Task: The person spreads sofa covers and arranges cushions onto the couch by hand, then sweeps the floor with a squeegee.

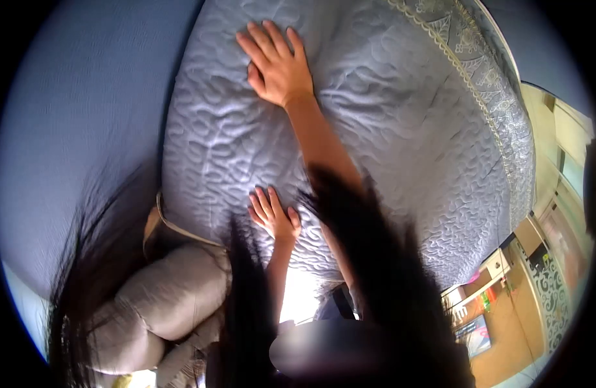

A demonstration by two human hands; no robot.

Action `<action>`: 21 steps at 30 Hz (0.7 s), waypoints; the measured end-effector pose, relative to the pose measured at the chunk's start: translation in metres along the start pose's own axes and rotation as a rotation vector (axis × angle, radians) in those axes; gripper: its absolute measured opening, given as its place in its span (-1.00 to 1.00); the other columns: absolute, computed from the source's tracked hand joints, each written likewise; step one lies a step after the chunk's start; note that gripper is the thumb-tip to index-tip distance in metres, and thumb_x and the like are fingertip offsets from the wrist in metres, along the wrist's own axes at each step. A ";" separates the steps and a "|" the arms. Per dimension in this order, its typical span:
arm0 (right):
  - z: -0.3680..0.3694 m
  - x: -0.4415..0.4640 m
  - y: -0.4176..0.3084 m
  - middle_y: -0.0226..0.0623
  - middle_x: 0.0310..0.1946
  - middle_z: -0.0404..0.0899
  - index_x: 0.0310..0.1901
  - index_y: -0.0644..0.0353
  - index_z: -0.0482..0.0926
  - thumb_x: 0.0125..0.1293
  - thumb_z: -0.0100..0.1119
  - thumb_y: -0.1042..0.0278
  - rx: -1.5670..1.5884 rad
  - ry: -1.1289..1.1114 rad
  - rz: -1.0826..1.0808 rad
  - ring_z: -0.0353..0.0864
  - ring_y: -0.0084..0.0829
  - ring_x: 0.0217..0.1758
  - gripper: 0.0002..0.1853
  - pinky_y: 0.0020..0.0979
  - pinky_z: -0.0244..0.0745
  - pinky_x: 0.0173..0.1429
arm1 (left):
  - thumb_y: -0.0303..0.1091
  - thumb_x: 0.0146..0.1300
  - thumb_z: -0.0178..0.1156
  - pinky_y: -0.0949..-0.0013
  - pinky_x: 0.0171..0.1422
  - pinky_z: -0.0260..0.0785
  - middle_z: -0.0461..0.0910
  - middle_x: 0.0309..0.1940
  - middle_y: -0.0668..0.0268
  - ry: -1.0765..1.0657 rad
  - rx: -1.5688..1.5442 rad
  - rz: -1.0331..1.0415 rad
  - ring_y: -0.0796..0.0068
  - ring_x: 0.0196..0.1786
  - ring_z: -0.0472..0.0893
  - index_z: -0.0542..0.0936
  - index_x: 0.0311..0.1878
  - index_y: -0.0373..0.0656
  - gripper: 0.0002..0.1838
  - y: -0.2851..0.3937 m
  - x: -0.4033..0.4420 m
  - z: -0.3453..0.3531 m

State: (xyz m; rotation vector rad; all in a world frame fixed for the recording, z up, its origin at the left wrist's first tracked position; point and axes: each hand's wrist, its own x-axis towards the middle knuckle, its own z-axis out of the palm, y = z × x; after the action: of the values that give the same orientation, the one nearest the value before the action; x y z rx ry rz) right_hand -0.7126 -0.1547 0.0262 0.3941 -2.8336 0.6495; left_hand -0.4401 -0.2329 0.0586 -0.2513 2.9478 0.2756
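A grey quilted bed cover (408, 129) with a raised wavy pattern spreads beneath both hands. My right hand (280, 70) lies on its far part, palm down, with the fingers stretched out. Closer to me, my left hand (275, 216) rests flat on the cover near its left side, its fingers spread. Neither hand holds anything. Creases run through the fabric to the right of my right hand. Strands of dark hair hang across the view and hide part of my right forearm.
A blue-grey padded surface (84, 116) borders the cover on the left. Lace trim (488, 97) edges its right side. At lower left is a puffy grey-brown bundle (175, 291). A wooden desk-like surface (511, 323) with small items stands at lower right.
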 end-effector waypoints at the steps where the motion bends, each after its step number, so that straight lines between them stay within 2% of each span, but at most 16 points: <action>1: 0.002 -0.001 0.001 -0.50 0.07 0.12 -0.01 -0.10 0.24 -0.06 -0.17 0.21 -0.006 0.043 -0.016 0.03 -0.45 0.15 -0.54 -0.23 -0.14 0.17 | -0.11 0.02 -0.28 0.00 0.16 -0.27 0.01 0.12 0.05 -0.019 -0.017 0.025 0.02 0.17 -0.02 0.16 0.07 -0.22 -0.45 -0.002 -0.001 -0.006; 2: 0.000 0.000 -0.001 -0.47 0.06 0.12 -0.03 -0.07 0.26 -0.06 -0.15 0.20 -0.012 0.094 -0.035 0.00 -0.44 0.16 -0.56 -0.23 -0.13 0.17 | -0.11 0.01 -0.27 0.01 0.16 -0.27 0.02 0.12 0.05 -0.029 -0.035 0.051 0.04 0.17 -0.02 0.16 0.07 -0.22 -0.45 -0.003 -0.001 -0.008; 3: -0.009 0.002 -0.004 -0.39 0.05 0.16 -0.03 -0.02 0.26 -0.04 -0.12 0.23 -0.009 0.121 -0.054 0.06 -0.38 0.13 -0.56 -0.25 -0.06 0.14 | -0.12 -0.02 -0.23 0.04 0.17 -0.25 0.01 0.12 0.06 0.059 -0.044 0.032 0.07 0.17 -0.01 0.16 0.07 -0.22 -0.44 0.000 0.001 -0.002; 4: -0.018 0.003 -0.007 -0.39 0.05 0.16 -0.03 -0.02 0.26 -0.04 -0.12 0.23 0.007 0.126 -0.073 0.06 -0.38 0.13 -0.56 -0.25 -0.06 0.14 | -0.16 -0.08 -0.19 0.05 0.18 -0.26 0.00 0.13 0.08 0.041 0.006 0.023 0.10 0.18 -0.01 0.14 0.08 -0.20 -0.41 0.001 -0.001 -0.003; 6: -0.041 0.003 -0.011 -0.26 0.05 0.15 0.04 0.09 0.16 0.02 -0.16 0.25 0.069 0.055 -0.067 0.04 -0.30 0.14 -0.52 -0.25 -0.12 0.18 | -0.21 -0.14 -0.17 0.07 0.19 -0.31 0.00 0.13 0.11 0.080 0.003 -0.014 0.10 0.18 -0.02 0.12 0.10 -0.18 -0.38 -0.001 -0.002 0.006; 7: -0.049 -0.001 -0.005 -0.28 0.03 0.18 -0.02 0.13 0.24 -0.01 -0.14 0.24 0.088 0.051 -0.132 0.05 -0.33 0.13 -0.56 -0.28 -0.14 0.19 | -0.22 -0.16 -0.17 0.08 0.19 -0.33 -0.01 0.13 0.11 0.143 -0.048 0.010 0.11 0.18 -0.03 0.11 0.10 -0.17 -0.37 -0.001 -0.003 0.009; 8: -0.060 -0.012 0.006 -0.28 0.03 0.18 -0.02 0.13 0.24 -0.01 -0.14 0.24 0.079 0.049 -0.140 0.05 -0.33 0.13 -0.56 -0.28 -0.14 0.19 | -0.24 -0.18 -0.17 0.08 0.20 -0.35 -0.01 0.14 0.12 0.197 -0.098 0.046 0.11 0.19 -0.04 0.10 0.11 -0.15 -0.35 -0.001 -0.003 0.007; 10: -0.089 -0.052 0.041 -0.22 -0.04 0.25 -0.03 0.12 0.26 -0.02 -0.11 0.26 0.043 0.074 -0.184 0.15 -0.26 0.07 -0.57 -0.29 -0.02 0.14 | -0.26 -0.18 -0.17 0.11 0.21 -0.37 -0.02 0.14 0.15 0.193 -0.126 0.052 0.15 0.20 -0.07 0.09 0.12 -0.13 -0.36 0.005 -0.005 0.002; 12: -0.141 -0.108 0.078 -0.21 -0.12 0.32 -0.08 0.17 0.29 0.01 -0.11 0.31 -0.058 0.133 -0.113 0.26 -0.28 -0.02 -0.63 -0.30 0.14 0.05 | -0.27 -0.16 -0.17 0.14 0.21 -0.37 -0.01 0.15 0.19 0.228 -0.096 0.065 0.21 0.21 -0.08 0.10 0.12 -0.11 -0.37 0.005 -0.007 0.002; 14: -0.171 -0.191 0.152 -0.26 0.01 0.20 -0.02 0.04 0.26 -0.03 -0.09 0.25 -0.145 0.110 0.039 0.11 -0.28 0.10 -0.56 -0.28 0.01 0.11 | -0.26 -0.13 -0.17 0.16 0.22 -0.37 -0.01 0.15 0.26 0.301 -0.100 0.086 0.27 0.22 -0.07 0.10 0.12 -0.06 -0.39 0.007 -0.009 0.003; 15: -0.203 -0.239 0.170 -0.14 -0.02 0.22 0.00 0.07 0.24 -0.02 -0.07 0.28 -0.228 0.115 0.081 0.14 -0.21 0.07 -0.55 -0.29 0.04 0.09 | -0.25 -0.10 -0.18 0.16 0.22 -0.35 0.00 0.15 0.28 0.335 -0.083 0.095 0.29 0.22 -0.06 0.10 0.13 -0.03 -0.41 0.008 -0.012 0.003; 18: -0.285 -0.406 0.213 -0.17 0.11 0.03 0.10 0.01 0.10 0.11 -0.23 0.16 -0.498 -0.001 0.506 -0.01 -0.24 0.16 -0.53 -0.30 -0.11 0.17 | -0.20 0.00 -0.21 0.16 0.20 -0.26 0.03 0.15 0.31 0.442 0.003 0.143 0.31 0.20 0.00 0.10 0.13 0.02 -0.47 0.007 -0.017 0.007; 20: -0.333 -0.537 0.233 -0.15 0.12 -0.01 0.11 0.04 0.05 0.14 -0.29 0.12 -0.559 -0.078 0.636 -0.01 -0.25 0.17 -0.52 -0.30 -0.11 0.18 | -0.19 0.03 -0.23 0.16 0.19 -0.23 0.03 0.14 0.27 0.460 0.075 0.179 0.29 0.19 0.01 0.09 0.13 0.02 -0.49 0.004 -0.020 0.004; 21: -0.357 -0.593 0.223 -0.08 0.12 -0.03 0.10 0.19 0.04 0.17 -0.31 0.18 -0.547 -0.142 0.758 -0.04 -0.14 0.17 -0.52 -0.28 -0.10 0.17 | -0.17 0.07 -0.24 0.15 0.19 -0.19 0.03 0.14 0.24 0.470 0.162 0.193 0.27 0.18 0.03 0.09 0.13 0.01 -0.51 0.008 -0.028 0.004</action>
State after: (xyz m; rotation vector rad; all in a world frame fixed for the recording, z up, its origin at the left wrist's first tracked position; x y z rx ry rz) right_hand -0.1705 0.3251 0.0996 -0.7758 -3.0808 -0.0895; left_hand -0.4136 -0.2197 0.0617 -0.0054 3.4421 -0.0043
